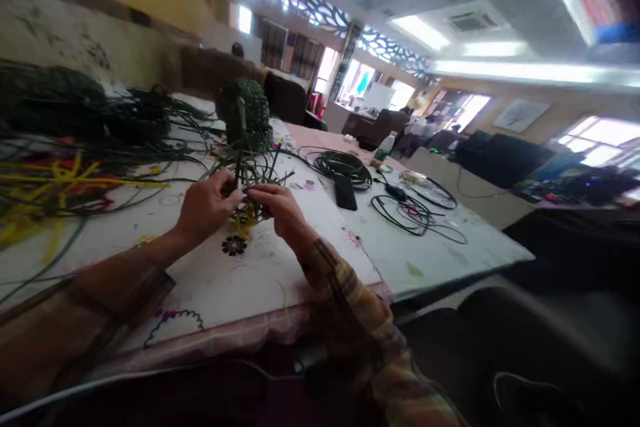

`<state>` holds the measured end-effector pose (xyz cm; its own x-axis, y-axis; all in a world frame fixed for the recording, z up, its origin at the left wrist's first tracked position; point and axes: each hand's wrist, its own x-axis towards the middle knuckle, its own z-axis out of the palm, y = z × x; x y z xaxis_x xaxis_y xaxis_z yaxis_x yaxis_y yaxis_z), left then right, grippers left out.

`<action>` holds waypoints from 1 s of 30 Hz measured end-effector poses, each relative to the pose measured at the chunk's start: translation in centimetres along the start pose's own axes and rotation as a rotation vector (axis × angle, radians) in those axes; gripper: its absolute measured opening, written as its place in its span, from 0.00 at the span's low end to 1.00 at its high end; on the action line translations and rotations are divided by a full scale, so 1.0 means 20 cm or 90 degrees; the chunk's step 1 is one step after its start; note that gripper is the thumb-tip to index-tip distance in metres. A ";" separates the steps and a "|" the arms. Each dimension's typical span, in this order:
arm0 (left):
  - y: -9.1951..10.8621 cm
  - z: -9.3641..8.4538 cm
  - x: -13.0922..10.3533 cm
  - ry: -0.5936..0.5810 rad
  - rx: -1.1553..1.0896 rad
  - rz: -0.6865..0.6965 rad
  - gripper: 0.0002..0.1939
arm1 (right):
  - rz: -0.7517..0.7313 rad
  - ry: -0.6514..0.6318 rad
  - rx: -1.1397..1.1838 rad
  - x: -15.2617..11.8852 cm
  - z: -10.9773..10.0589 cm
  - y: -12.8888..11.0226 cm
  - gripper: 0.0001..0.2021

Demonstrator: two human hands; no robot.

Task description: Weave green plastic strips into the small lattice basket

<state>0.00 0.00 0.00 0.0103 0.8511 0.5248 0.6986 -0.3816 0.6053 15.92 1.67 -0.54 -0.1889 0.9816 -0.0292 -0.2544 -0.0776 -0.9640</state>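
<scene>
My left hand (210, 203) and my right hand (280, 208) meet over the table, fingers pinched close together. Both grip thin dark green strands (250, 173) that stick out in a loose tangle; exactly where each strand runs between my fingers is hidden. Just behind them stands a dark green, bumpy, woven-looking object (243, 113), with strands spreading from its base. Some yellow strands (243, 227) hang below my fingertips. Near my left wrist, a black flower print (234, 245) shows on the white tablecloth (240, 287).
Yellow and red strands (65, 180) and dark green bundles (135, 113) lie at left. Toward the right are a coil of dark strands (343, 167), a black phone (345, 192), a looped black cable (405, 213) and a bottle (385, 147). Dark chairs stand beyond the table.
</scene>
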 end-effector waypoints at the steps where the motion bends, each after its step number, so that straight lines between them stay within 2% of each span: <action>1: 0.00 0.00 0.00 -0.007 0.002 0.007 0.11 | 0.003 -0.018 -0.019 0.00 -0.01 -0.01 0.10; 5: 0.01 -0.01 -0.01 -0.005 0.008 0.012 0.10 | -0.012 -0.035 -0.027 0.01 -0.03 -0.01 0.09; 11: -0.01 0.02 0.00 0.063 0.032 -0.022 0.09 | -0.087 0.064 0.071 0.03 0.04 0.09 0.08; 13: -0.02 0.03 0.01 0.077 0.044 -0.034 0.09 | -0.110 0.047 0.079 0.04 0.04 0.12 0.10; 15: -0.02 0.03 0.01 0.069 0.045 -0.034 0.09 | -0.131 -0.008 0.054 0.04 0.03 0.13 0.12; 18: -0.02 0.01 0.00 0.028 0.022 -0.005 0.09 | -0.186 -0.056 -0.060 0.05 0.01 0.12 0.16; 22: -0.02 -0.02 0.02 -0.035 -0.030 0.015 0.12 | -0.355 -0.011 -0.315 0.05 -0.02 0.10 0.21; 25: -0.05 -0.06 0.06 -0.133 -0.084 0.016 0.13 | -0.480 0.004 -0.510 0.04 -0.03 0.08 0.16; 27: -0.07 -0.08 0.08 -0.200 -0.119 0.020 0.15 | -0.512 0.007 -0.592 0.05 -0.05 0.07 0.12; 30: -0.09 -0.09 0.09 -0.253 -0.145 0.030 0.17 | -0.526 -0.013 -0.613 0.07 -0.07 0.05 0.07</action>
<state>-2.55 1.52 1.01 0.3430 0.8860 0.3121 0.5164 -0.4554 0.7252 16.78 3.28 -2.00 -0.3203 0.6738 0.6659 0.4860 0.7203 -0.4950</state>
